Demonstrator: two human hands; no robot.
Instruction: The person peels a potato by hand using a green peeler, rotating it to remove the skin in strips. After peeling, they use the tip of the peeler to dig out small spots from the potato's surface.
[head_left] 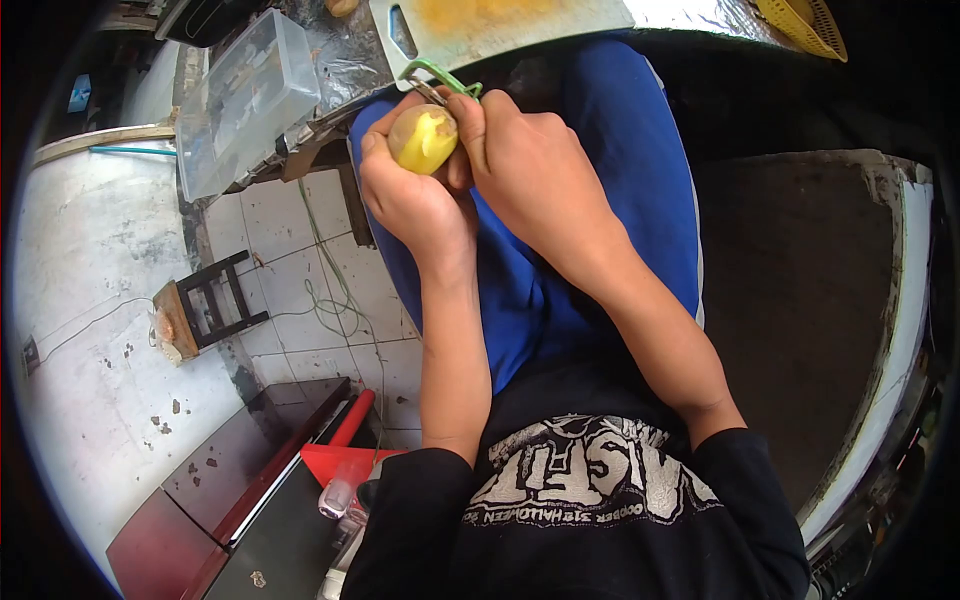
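Note:
A partly peeled potato, yellow flesh showing on one side and brown skin on the rest, sits in my left hand, whose fingers wrap round it. My right hand is closed on a green peeler. The peeler's head lies just above the potato; whether its blade touches the skin cannot be made out. Both hands are close together over my lap, at the front edge of the work surface.
Beyond my hands lies a white cutting board with orange stains. A clear plastic container stands to the left, a yellow basket at the far right. A small black stool is on the tiled floor.

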